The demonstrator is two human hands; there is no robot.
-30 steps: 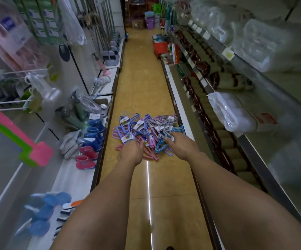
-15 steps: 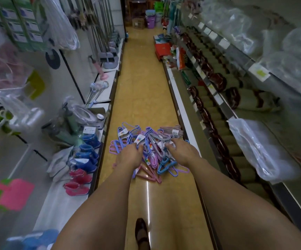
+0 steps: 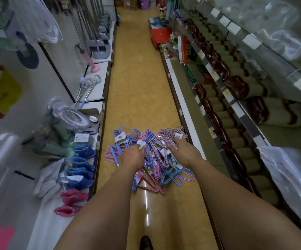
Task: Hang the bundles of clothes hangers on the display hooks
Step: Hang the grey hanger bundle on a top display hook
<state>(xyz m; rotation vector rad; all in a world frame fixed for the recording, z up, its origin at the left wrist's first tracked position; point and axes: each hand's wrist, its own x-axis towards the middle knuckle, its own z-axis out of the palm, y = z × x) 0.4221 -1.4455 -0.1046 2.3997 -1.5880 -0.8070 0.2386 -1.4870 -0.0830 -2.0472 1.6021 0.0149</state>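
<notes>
Head view: early stage, nothing hung yet. Whole pile of hanger bundles (image 3: 151,156) heaped on the aisle floor (image 3: 139,83), between the two shelf runs. Left hand (image 3: 131,156) down on the pile, fingers curled into a blue bundle near a paper label. Right hand (image 3: 180,152) likewise dug into striped hangers, grip closed on them. No display hooks clearly made out. Every bundle left to lift and hang.

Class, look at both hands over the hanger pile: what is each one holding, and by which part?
Left hand pinches a hanger bundle at its paper label; whether the right hand grips anything cannot be told.
</notes>
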